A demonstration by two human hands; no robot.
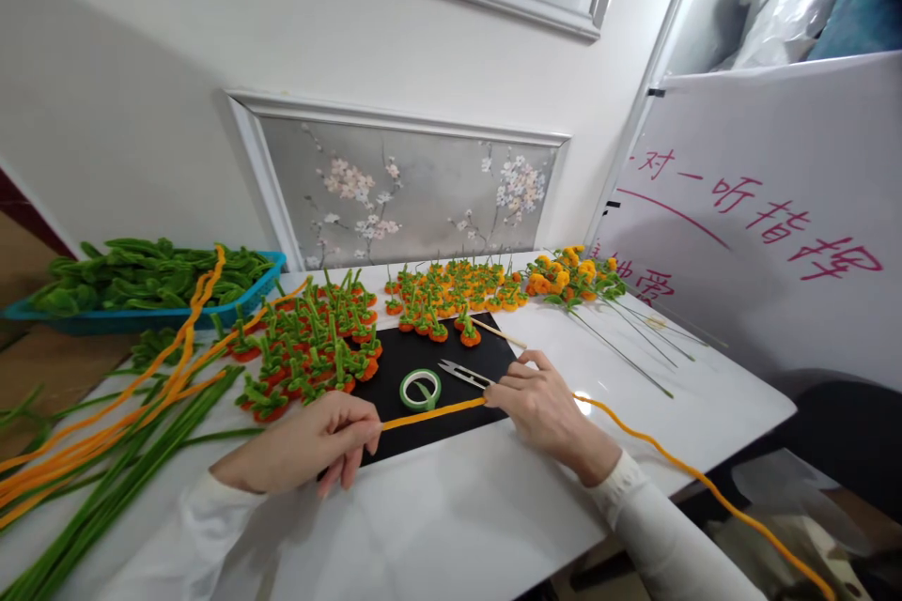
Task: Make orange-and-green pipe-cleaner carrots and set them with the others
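A long orange pipe cleaner (433, 413) is stretched level between my two hands, over the front of a black mat (395, 444). My left hand (317, 439) pinches its left end between thumb and fingers. Farther right, my right hand (539, 399) is closed on it too, and its tail droops past the table's right edge. Just beyond the pipe cleaner lie a roll of green tape (421, 390) and small thread snips (461, 373), whose handle end is hidden by my right hand. One orange flower with a green stem (468, 331) stands on the mat near a thin wooden stick (499, 332).
Rows of orange and green flower pieces (317, 338) stand behind the mat. A blue basket (278, 268) of green leaves sits at left, with green pipe cleaners (119, 479) in front. Finished flower stems (574, 277) lie at back right. A wall and a whiteboard (768, 207) border the table.
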